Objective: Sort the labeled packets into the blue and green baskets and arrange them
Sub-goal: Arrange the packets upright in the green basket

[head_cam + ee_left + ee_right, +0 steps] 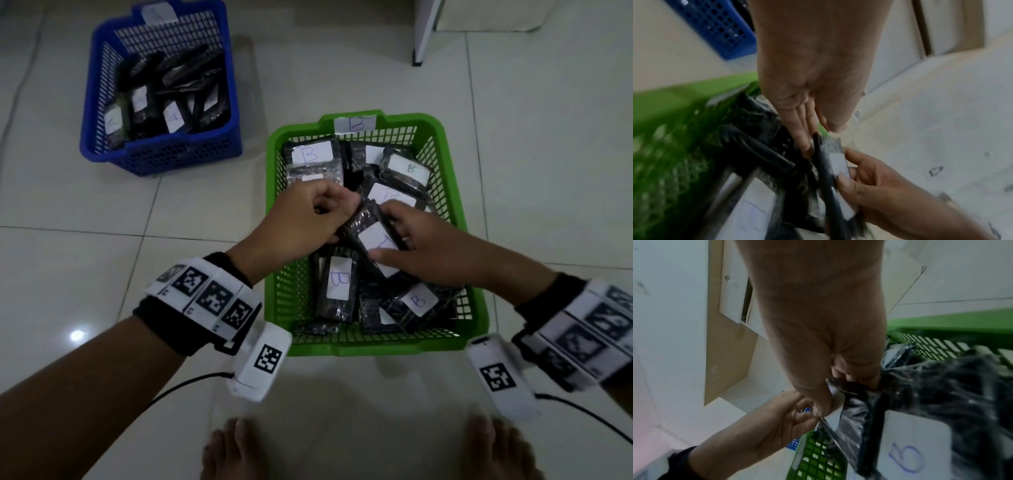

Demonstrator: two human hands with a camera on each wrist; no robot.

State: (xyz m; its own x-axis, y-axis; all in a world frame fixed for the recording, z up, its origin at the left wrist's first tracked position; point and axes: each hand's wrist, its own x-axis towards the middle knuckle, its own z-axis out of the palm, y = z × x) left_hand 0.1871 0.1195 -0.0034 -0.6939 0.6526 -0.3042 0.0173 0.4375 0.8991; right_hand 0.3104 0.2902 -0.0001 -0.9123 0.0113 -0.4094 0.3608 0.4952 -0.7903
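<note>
On the far left of the head view, the blue basket is sitting on the tiled floor, holding dark packets with white labels, a paper tag on its back rim. To its right the green basket is standing well apart from it, tagged "B" on the far rim and filled with black packets whose white labels are showing a handwritten B.

Over the green basket, the left hand is reaching in with fingers curled, touching the upper left edge of one packet. From above, those fingertips are hiding behind the knuckles; the left wrist view is showing what the head view is not: the fingers are lying fairly straight against the packet's dark edge, with the thumb just beside them. Whether they are truly pinching it I cannot tell, since that picture is blurred.

Further right, the right hand is gripping the same packet, its thumb lying across the white label and its fingers wrapping the far edge. The right wrist view is confirming this from below: the right hand is pinching the plastic-wrapped packet at its end, with the left hand meeting it from the other side, and another B-labelled packet is lying close beneath.

At the bottom of the head view, bare feet are standing on the tiles.
</note>
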